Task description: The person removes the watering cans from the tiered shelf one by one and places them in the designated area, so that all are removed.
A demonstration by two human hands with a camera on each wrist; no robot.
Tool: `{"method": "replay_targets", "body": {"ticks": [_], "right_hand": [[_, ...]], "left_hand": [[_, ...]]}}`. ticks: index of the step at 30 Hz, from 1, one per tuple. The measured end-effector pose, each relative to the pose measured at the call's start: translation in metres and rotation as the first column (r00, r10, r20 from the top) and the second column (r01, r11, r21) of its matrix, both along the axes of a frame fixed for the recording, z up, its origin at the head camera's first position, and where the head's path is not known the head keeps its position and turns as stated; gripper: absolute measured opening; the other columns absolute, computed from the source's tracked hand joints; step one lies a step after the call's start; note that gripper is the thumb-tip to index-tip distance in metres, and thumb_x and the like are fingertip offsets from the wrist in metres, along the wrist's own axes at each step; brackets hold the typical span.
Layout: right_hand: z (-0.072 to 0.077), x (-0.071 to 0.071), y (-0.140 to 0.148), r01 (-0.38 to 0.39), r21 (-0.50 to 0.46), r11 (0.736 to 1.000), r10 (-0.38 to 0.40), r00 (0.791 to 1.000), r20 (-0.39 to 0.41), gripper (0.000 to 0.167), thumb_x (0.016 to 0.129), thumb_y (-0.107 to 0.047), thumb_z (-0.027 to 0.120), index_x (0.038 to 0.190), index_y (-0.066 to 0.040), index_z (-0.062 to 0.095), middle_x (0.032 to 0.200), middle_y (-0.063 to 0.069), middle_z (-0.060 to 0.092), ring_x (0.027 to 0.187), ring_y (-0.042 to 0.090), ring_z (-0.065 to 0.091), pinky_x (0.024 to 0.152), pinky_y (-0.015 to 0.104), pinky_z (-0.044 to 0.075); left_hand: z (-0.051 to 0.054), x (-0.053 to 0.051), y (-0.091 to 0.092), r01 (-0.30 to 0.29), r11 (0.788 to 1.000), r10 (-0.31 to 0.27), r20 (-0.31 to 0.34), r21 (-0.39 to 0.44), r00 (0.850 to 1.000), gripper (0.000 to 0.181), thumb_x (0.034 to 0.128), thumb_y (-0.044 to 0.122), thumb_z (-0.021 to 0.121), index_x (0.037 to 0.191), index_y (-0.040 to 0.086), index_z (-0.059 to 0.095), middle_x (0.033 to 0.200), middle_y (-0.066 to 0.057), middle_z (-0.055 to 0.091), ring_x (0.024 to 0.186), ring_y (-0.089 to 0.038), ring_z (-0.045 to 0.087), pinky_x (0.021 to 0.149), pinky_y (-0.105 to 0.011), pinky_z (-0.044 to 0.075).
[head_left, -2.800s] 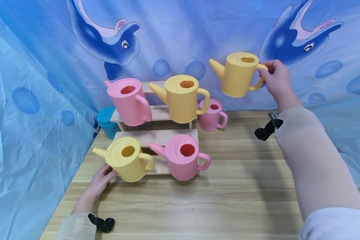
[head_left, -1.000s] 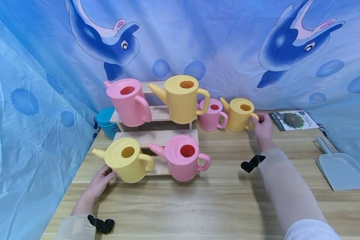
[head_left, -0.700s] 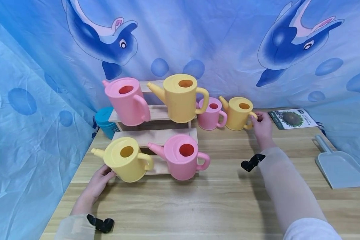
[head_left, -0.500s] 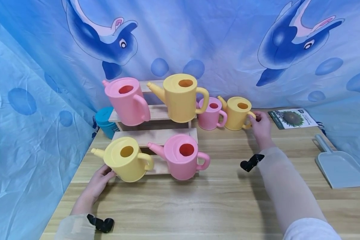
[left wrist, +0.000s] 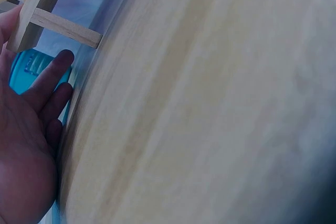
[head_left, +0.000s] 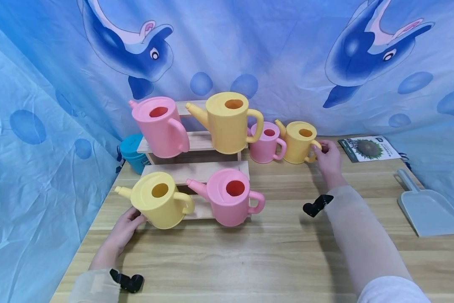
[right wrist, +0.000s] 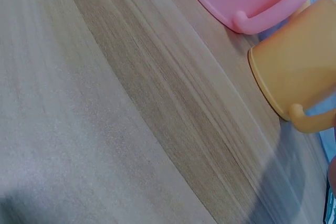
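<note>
My right hand (head_left: 330,159) pinches the handle of a small yellow watering can (head_left: 298,141), which stands upright on the table beside a small pink watering can (head_left: 264,145). In the right wrist view the yellow can's base (right wrist: 273,87) meets the tabletop. Down at the lower left corner of a stepped wooden stand (head_left: 192,171), my left hand (head_left: 124,229) holds the plank's edge with thumb and finger; the other fingers hang loose. Above that hand sits a yellow watering can (head_left: 158,202), with a pink one (head_left: 229,198) beside it. Higher up stand another pink can (head_left: 160,128) and yellow can (head_left: 227,124).
A teal container (head_left: 134,153) stands behind the stand's left side. To the right lie a printed packet (head_left: 370,148) with a plant picture and a grey dustpan (head_left: 431,210). Blue dolphin-print cloth (head_left: 280,50) hangs behind and along the sides of the table.
My right hand has lowered the small yellow watering can from the air onto the table, then shifted it slightly left towards the small pink one. My left hand stays at the stand's corner.
</note>
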State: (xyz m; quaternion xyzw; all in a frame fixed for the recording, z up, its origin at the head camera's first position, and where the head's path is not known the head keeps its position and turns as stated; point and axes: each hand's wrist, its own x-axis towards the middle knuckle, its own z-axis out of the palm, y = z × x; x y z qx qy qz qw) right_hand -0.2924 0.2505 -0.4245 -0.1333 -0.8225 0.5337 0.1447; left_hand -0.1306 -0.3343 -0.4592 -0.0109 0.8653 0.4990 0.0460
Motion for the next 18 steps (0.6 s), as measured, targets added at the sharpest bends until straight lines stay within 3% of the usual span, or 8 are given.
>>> {"method": "replay_targets", "body": {"ticks": [3,6,14,18], "right_hand": [[-0.0005,0.0001,0.0008,-0.014,0.003,1.0,0.014,1.0,0.002,0.047,0.095,-0.036,0.052,0.13,-0.005,0.046,0.113,0.011,0.049,0.094,0.016,0.049,0.08,0.027,0.047],[-0.002,-0.0011,0.0007,-0.022,-0.009,1.0,0.022,1.0,0.005,0.048,0.094,-0.037,0.052,0.13,-0.006,0.045,0.114,0.01,0.049,0.095,0.016,0.048,0.081,0.028,0.047],[0.0009,-0.0007,-0.0033,-0.032,-0.017,0.999,0.031,0.999,-0.028,0.044,0.094,-0.033,0.056,0.126,-0.004,0.049,0.109,0.011,0.051,0.09,0.014,0.049,0.075,0.022,0.046],[0.0023,0.0001,-0.0059,-0.032,-0.005,0.999,0.032,0.999,-0.03,0.041,0.094,-0.031,0.056,0.124,-0.004,0.05,0.107,0.009,0.052,0.089,0.014,0.05,0.074,0.023,0.045]], "left_hand": [[0.0008,0.0001,0.002,-0.003,1.0,0.003,-0.003,-0.015,1.0,0.053,0.0965,0.033,0.052,0.138,0.002,0.039,0.139,-0.019,0.041,0.119,-0.015,0.038,0.092,-0.023,0.033],[0.0025,0.0007,0.0023,-0.004,1.0,0.004,-0.007,-0.014,1.0,0.052,0.0966,0.033,0.052,0.137,0.001,0.04,0.138,-0.019,0.041,0.113,-0.006,0.039,0.089,-0.017,0.033],[0.0049,0.0002,0.0026,-0.008,1.0,0.008,-0.002,-0.022,1.0,0.052,0.0965,0.033,0.052,0.138,0.003,0.04,0.139,-0.018,0.04,0.121,-0.018,0.036,0.092,-0.021,0.032],[0.0033,0.0,0.0024,-0.006,1.0,0.005,-0.011,-0.029,1.0,0.052,0.0966,0.033,0.052,0.136,0.002,0.041,0.137,-0.019,0.042,0.118,-0.016,0.039,0.092,-0.023,0.033]]}}
